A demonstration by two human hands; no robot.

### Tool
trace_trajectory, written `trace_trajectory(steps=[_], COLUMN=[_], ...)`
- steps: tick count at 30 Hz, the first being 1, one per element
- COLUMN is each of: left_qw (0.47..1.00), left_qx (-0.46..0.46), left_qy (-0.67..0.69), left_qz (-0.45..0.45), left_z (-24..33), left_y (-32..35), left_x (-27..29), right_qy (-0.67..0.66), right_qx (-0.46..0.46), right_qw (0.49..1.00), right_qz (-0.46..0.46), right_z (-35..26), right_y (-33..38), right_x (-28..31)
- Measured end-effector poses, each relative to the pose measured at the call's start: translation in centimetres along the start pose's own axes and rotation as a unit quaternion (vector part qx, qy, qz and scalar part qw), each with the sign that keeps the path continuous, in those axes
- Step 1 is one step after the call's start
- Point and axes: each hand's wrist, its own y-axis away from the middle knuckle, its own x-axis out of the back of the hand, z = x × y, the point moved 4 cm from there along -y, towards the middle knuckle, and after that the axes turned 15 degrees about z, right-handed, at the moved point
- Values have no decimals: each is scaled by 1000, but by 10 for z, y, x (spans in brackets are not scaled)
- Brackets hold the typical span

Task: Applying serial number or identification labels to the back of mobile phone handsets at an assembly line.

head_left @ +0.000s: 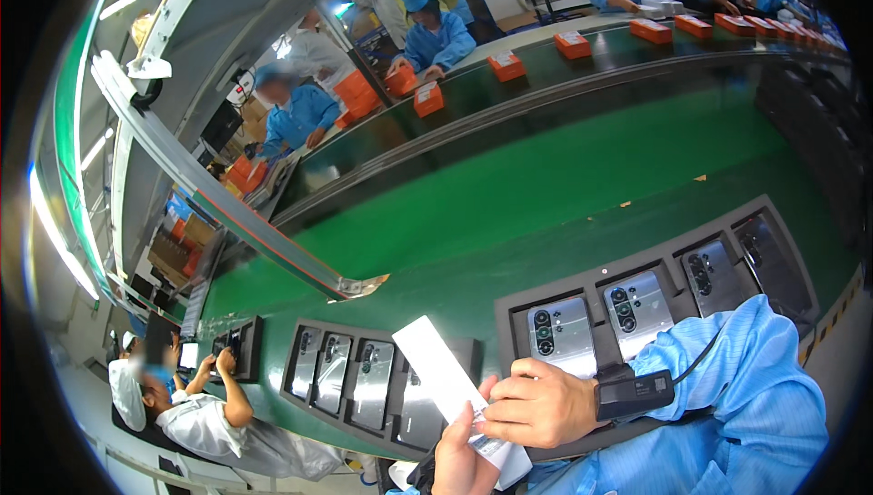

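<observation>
A long white paper strip (435,363) slants up and away from my hands. Its lower end carries small dark print, perhaps labels. My left hand (462,460) is closed on that lower end, thumb along the strip. My right hand (544,406) comes in from the right, its bent fingers pinching the strip's edge beside the left thumb; the exact fingertip contact is partly hidden. Just beyond the right hand, a dark tray (600,288) holds several phones, backs up, such as a silver-blue phone (562,331). Left of the strip, another tray (314,397) holds more phones (371,381).
A green work surface (546,177) stretches ahead. Beyond it, orange boxes (506,65) line a conveyor (582,77), with co-workers in blue behind. A metal post (273,245) stands left of centre. At left, a person in white (209,413) handles something dark. A black device (635,393) sits on my right wrist.
</observation>
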Motion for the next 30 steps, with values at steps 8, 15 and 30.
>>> trace_trajectory(steps=[8,15,30], left_qw=[998,996,999], left_qx=[10,-62,-31], left_qy=[43,45,-3], left_qz=[-55,-53,-36], left_z=[4,34,14], left_y=[11,-8,10], left_x=[-12,-5,-36], right_qy=[52,-60,93], right_qx=[115,-2,23], right_qw=[990,993,995], right_qz=[63,104,4], right_z=[-18,-7,-10], right_y=[2,-18,-9], right_x=[3,14,10])
